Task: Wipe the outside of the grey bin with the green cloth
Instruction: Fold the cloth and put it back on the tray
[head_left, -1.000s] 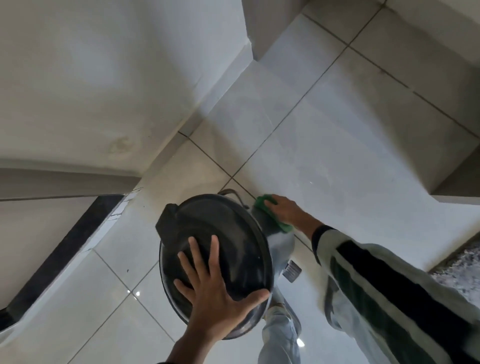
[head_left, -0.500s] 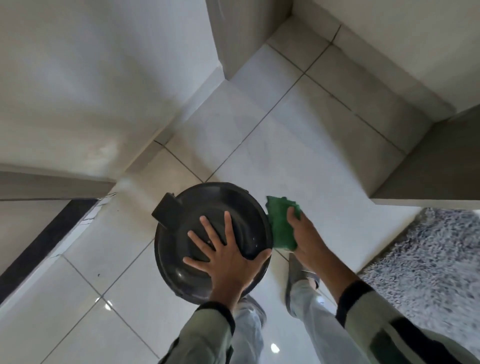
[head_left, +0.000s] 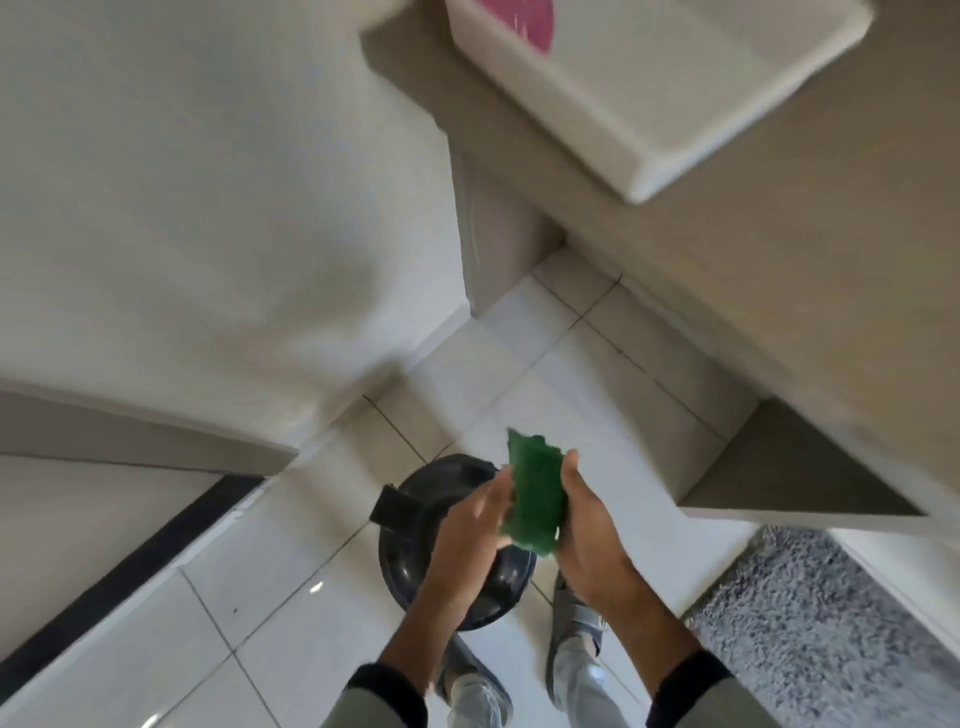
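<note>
The grey bin (head_left: 415, 525), round with a dark lid and a black hinge block at its left, stands on the white tiled floor below my hands. The green cloth (head_left: 535, 499) is held upright above the bin's right side. My right hand (head_left: 587, 535) grips the cloth's right edge. My left hand (head_left: 472, 525) touches the cloth's left edge with fingers spread, hovering over the lid. Both hands are off the bin, and they hide part of its lid.
A white wall (head_left: 208, 208) runs along the left, with a dark threshold strip (head_left: 130, 566) at the lower left. A beige counter (head_left: 779, 312) carrying a white box (head_left: 649, 78) juts in at the right. A grey shaggy rug (head_left: 810, 623) lies at the lower right. My feet (head_left: 576, 613) stand beside the bin.
My left hand lifted off the bin lid and came up to the cloth. My right hand raised the cloth away from the bin's side. The view rose and tilted upward.
</note>
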